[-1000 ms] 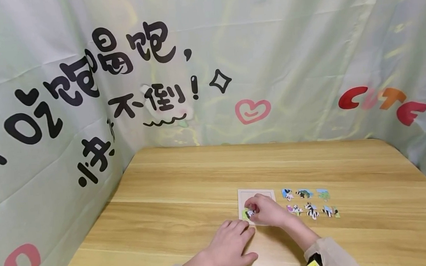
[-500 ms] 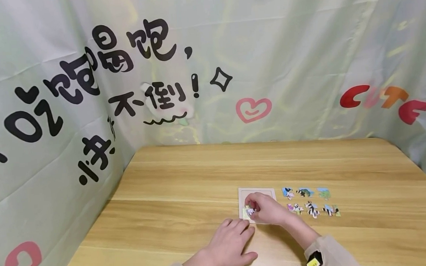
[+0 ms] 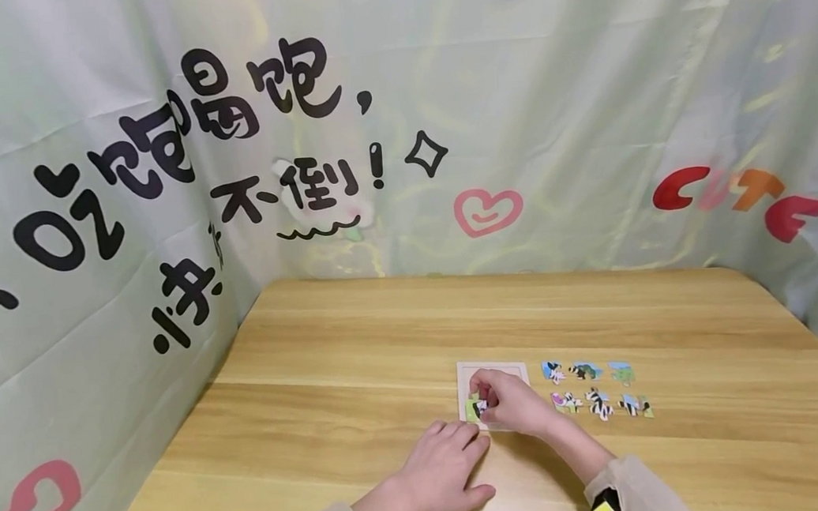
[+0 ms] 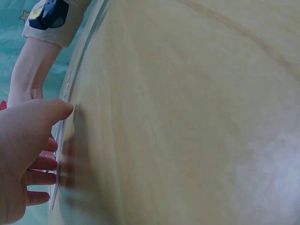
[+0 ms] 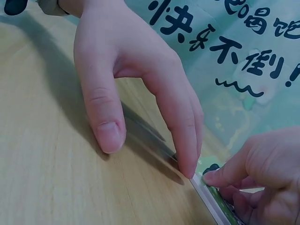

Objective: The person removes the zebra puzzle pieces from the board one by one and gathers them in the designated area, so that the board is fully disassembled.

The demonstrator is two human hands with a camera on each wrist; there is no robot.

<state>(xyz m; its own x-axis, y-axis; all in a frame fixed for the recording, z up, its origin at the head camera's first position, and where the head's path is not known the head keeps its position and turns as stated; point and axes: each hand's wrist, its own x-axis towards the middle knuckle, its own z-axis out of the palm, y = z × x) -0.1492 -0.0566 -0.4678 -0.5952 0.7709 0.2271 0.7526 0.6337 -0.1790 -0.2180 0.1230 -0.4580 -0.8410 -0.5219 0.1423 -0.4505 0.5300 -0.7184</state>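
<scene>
My right hand holds a small green, black and white puzzle piece between thumb and fingers, at the lower left of a pale square puzzle tray. How far the piece sits down in the tray cannot be told. My left hand lies spread, its fingertips on the tray's near edge. In the right wrist view, the fingers of the left hand reach the tray's edge, right beside the pinching right hand. Part of the tray is hidden under the right hand.
Loose puzzle pieces lie in two rows right of the tray, among them a tree piece and a black-and-white animal piece. A wooden table bears everything. Printed curtains hang behind and at the left.
Both hands stay almost in place. The right fingers shift slightly at the puzzle piece in the tray's lower left corner; the loose pieces have not moved.
</scene>
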